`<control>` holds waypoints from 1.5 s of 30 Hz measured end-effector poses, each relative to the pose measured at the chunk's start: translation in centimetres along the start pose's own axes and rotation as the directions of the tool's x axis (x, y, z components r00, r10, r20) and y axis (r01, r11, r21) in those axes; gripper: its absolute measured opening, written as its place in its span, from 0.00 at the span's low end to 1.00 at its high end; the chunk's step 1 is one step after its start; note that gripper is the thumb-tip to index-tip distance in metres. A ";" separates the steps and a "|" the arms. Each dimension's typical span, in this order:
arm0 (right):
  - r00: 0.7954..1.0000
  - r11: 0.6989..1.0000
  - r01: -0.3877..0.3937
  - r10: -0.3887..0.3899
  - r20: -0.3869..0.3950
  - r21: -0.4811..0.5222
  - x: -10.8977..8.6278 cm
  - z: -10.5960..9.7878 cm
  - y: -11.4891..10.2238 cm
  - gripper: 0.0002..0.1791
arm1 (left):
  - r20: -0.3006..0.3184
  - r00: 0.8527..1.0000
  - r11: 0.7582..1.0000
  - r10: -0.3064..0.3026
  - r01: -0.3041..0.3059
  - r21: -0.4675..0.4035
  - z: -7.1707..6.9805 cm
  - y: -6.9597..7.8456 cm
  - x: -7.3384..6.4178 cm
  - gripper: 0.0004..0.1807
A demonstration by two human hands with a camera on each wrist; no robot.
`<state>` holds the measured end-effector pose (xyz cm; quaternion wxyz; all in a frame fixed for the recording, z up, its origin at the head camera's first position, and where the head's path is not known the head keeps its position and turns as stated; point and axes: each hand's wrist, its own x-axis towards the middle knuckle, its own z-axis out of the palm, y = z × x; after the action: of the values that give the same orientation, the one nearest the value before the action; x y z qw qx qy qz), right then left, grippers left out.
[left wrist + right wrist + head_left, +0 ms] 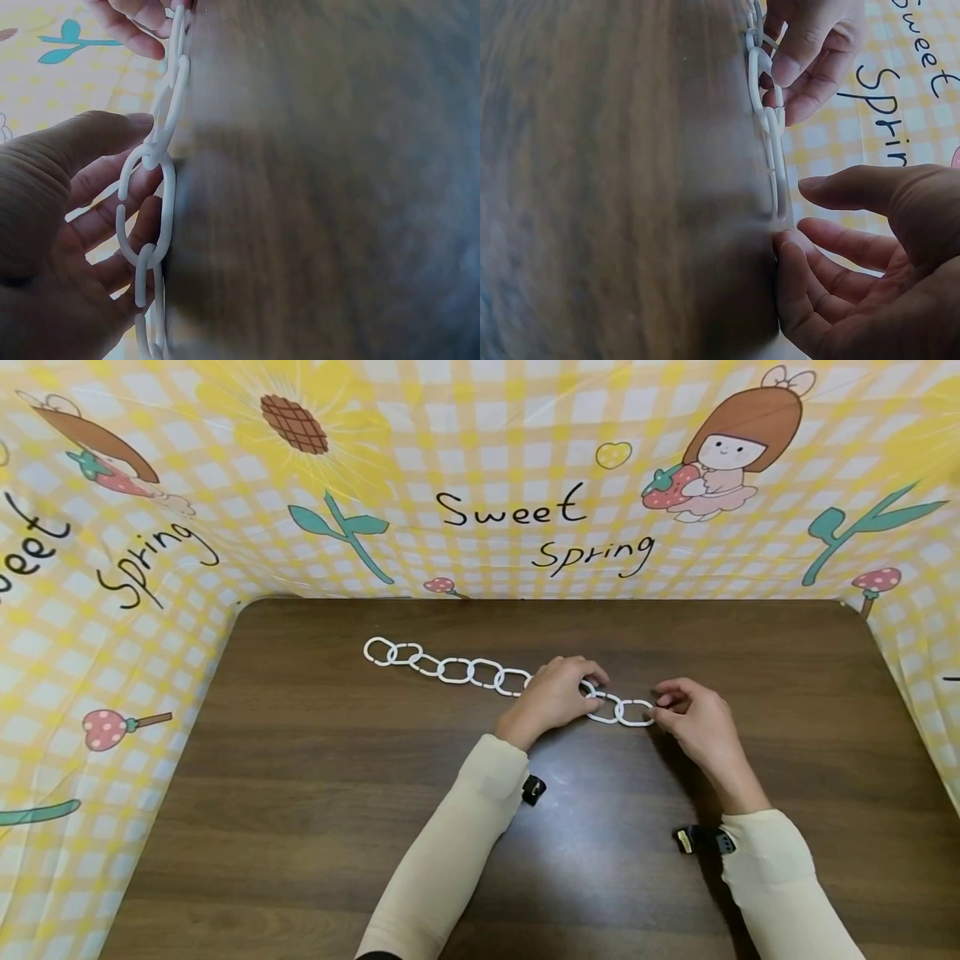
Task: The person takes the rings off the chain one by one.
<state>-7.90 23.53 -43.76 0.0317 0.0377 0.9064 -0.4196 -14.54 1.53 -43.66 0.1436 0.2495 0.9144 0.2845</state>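
Note:
A chain of several white plastic C-links (455, 682) lies across the dark table, running from back left toward the right. My left hand (551, 693) is over its right part, with thumb and fingers around a link; in the left wrist view the thumb lies against the white link (171, 214) side of the chain and the other fingers are behind it. The right hand (697, 718) is at the chain's right end, beside the last link (783, 180). In the right wrist view its thumb and loosely bent fingers stand apart, with nothing between them.
The brown wooden table (300, 827) has its back edge against a yellow checked cloth (525, 435) printed with flowers and lettering. The cloth also rises at both sides. A small black camera (534, 790) is worn at the left wrist, another black camera (686, 840) at the right.

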 end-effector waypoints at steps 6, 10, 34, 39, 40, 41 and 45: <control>1.000 1.000 0.002 -0.002 -0.015 -0.017 0.2 0.4 0.1 0.16 | -0.001 1.000 1.000 -0.011 0.011 -0.018 0.2 -0.2 0.2 0.12; 1.000 0.999 0.008 -0.009 -0.028 -0.034 0.3 0.7 0.2 0.15 | -0.009 1.000 1.000 -0.018 0.017 -0.011 0.2 0.0 0.3 0.11; 0.997 0.993 0.034 -0.041 -0.065 -0.114 0.6 1.3 0.1 0.04 | -0.001 0.999 0.996 -0.044 0.044 -0.081 0.0 0.0 0.3 0.02; 0.996 0.990 0.033 -0.044 -0.083 -0.135 0.5 1.4 0.1 0.03 | 0.003 0.999 0.995 -0.042 0.042 -0.091 0.1 0.0 0.3 0.02; 0.995 0.990 0.031 -0.043 -0.089 -0.135 0.4 1.4 0.1 0.03 | 0.004 0.999 0.995 -0.042 0.042 -0.094 0.0 0.1 0.2 0.02; 0.994 0.991 0.030 -0.044 -0.097 -0.134 0.4 1.5 0.1 0.03 | 0.007 0.999 0.994 -0.042 0.042 -0.100 0.0 0.1 0.2 0.02; 0.991 0.993 0.031 -0.046 -0.127 -0.114 0.3 1.6 0.2 0.03 | 0.010 0.999 0.993 -0.038 0.038 -0.114 0.0 0.1 0.2 0.02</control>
<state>-8.13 22.42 -44.95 -0.0334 0.0454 0.9292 -0.3653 -14.68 1.68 -43.63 0.1667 0.2246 0.9006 0.3327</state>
